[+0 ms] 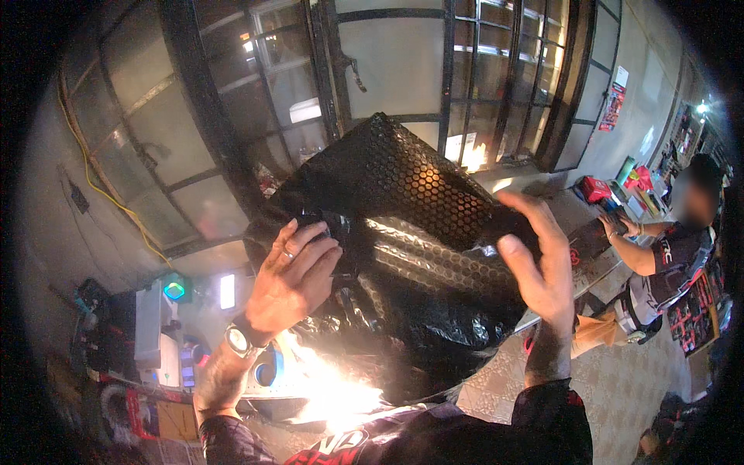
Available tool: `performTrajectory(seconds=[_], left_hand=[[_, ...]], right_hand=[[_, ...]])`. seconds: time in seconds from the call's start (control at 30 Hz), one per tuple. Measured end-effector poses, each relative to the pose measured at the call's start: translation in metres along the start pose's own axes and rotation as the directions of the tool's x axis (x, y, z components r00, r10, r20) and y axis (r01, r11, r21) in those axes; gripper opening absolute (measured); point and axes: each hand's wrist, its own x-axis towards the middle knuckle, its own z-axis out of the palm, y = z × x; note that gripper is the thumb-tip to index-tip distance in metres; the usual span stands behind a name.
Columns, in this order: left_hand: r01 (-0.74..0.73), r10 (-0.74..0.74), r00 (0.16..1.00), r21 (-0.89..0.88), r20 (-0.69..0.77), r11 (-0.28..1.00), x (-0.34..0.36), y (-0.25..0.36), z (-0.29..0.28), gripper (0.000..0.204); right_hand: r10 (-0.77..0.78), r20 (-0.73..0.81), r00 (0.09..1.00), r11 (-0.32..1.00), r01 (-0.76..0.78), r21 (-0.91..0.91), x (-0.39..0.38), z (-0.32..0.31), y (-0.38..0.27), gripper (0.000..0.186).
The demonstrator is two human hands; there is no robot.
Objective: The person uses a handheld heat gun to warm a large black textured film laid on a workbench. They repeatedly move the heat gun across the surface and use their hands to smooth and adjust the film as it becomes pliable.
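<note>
A wide sheet of black bubble wrap (434, 194) is spread in front of me, its far corner peaked toward the windows. Light glints through the bubbles on its right part and along a shiny fold below. My left hand (298, 267), with a ring and a wristwatch, has its fingers closed on the wrap's left side. At the right edge, my right hand (546, 260) grips the wrap, with black film between thumb and fingers. Whatever lies beneath the sheet is hidden. Below my left wrist stands a blue roll of tape (269, 366), beside a strong glare.
Metal-framed windows (391, 66) rise just beyond the wrap. Left on the bench are a green-lit device (174, 289), a glowing white panel (227, 291) and a white box (149, 329). At right, a co-worker (666, 256) stands at a bench holding a red box (594, 189).
</note>
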Motion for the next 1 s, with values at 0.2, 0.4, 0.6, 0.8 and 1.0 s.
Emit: performTrajectory(seconds=[0.2,0.4,0.6,0.8,1.0], left_hand=[[0.012,0.002,0.998,-0.217,0.060,0.976,0.017,-0.015,-0.013,0.032],[-0.019,0.146,0.966,-0.510,0.212,0.860,0.028,-0.037,-0.042,0.040],[0.164,-0.122,0.986,-0.683,0.109,0.712,0.090,-0.085,-0.050,0.076],[0.325,-0.183,0.871,-0.255,0.455,0.910,0.194,-0.129,0.036,0.101],[0.096,-0.080,0.995,-0.382,0.059,0.919,0.194,-0.078,0.010,0.028]], right_hand=[[-0.167,-0.189,0.968,0.909,0.077,-0.409,0.025,0.042,0.028,0.038],[-0.169,-0.150,0.974,0.880,0.080,-0.469,0.021,0.050,0.052,0.034],[-0.251,-0.135,0.959,0.841,0.147,-0.521,0.021,0.056,0.053,0.031],[-0.226,-0.085,0.970,0.805,0.137,-0.577,0.014,0.051,0.049,0.034],[-0.174,-0.070,0.982,0.743,0.085,-0.664,0.021,0.053,0.061,0.033]])
